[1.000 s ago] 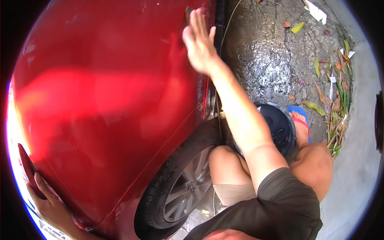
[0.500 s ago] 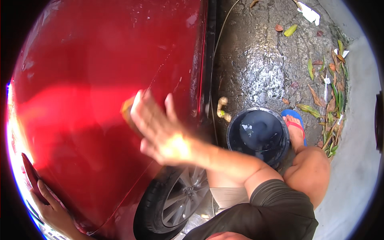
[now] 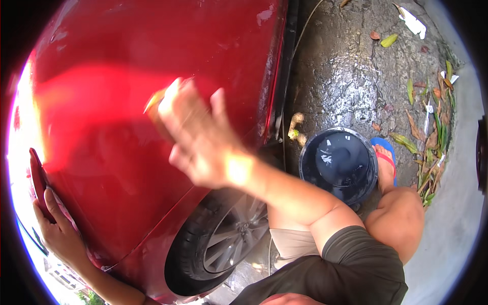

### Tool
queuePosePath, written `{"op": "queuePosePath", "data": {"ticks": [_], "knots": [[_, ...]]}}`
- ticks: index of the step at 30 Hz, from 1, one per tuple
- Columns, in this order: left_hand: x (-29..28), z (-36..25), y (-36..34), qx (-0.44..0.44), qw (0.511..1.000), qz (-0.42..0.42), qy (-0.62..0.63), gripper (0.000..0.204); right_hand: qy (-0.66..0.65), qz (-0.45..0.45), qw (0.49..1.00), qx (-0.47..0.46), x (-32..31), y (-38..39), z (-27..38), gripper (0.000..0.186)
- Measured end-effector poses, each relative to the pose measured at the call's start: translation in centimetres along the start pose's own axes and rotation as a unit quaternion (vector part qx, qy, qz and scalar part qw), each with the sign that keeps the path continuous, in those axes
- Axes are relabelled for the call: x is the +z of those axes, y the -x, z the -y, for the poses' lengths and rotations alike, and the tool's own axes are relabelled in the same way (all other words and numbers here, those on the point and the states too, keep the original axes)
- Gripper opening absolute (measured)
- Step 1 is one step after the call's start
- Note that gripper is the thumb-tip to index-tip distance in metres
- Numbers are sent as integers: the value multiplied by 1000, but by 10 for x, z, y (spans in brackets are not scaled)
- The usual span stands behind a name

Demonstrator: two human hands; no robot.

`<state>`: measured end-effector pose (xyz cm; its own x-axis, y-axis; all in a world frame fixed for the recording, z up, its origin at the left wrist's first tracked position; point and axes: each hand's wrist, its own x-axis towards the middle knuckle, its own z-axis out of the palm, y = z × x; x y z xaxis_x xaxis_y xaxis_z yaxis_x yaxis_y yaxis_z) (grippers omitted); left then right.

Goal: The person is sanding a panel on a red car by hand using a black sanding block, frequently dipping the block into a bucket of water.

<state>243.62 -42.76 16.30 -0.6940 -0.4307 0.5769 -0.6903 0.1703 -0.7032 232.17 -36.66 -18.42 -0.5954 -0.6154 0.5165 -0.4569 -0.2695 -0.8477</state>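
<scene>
Sponge [image 3: 155, 104], yellowish and blurred, lies pressed against the red car panel [image 3: 101, 152] under the right hand [image 3: 203, 140], fingers [image 3: 219, 104] spread flat. Left hand [image 3: 58, 231] grips the panel's edge, fingers curled.

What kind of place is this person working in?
Probably an outdoor driveway or yard used for washing a car: a red car stands on wet concrete ground, with a dark bucket and fallen leaves nearby.
</scene>
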Motion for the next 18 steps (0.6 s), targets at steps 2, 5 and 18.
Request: {"op": "queuePosePath", "data": {"ticks": [2, 5, 18], "knots": [[-5, -21, -10, 5, 1000, -17, 15, 75, 38, -159, 965, 205, -16, -29, -123, 70], [-8, -27, -12, 23, 1000, -2, -15, 76, 6, -164, 969, 187, -16, -25, -117, 71], [6, -9, -10, 45, 998, -43, -7, 79, -37, -41, 998, 24, 19, 60, 8, 77]]}}
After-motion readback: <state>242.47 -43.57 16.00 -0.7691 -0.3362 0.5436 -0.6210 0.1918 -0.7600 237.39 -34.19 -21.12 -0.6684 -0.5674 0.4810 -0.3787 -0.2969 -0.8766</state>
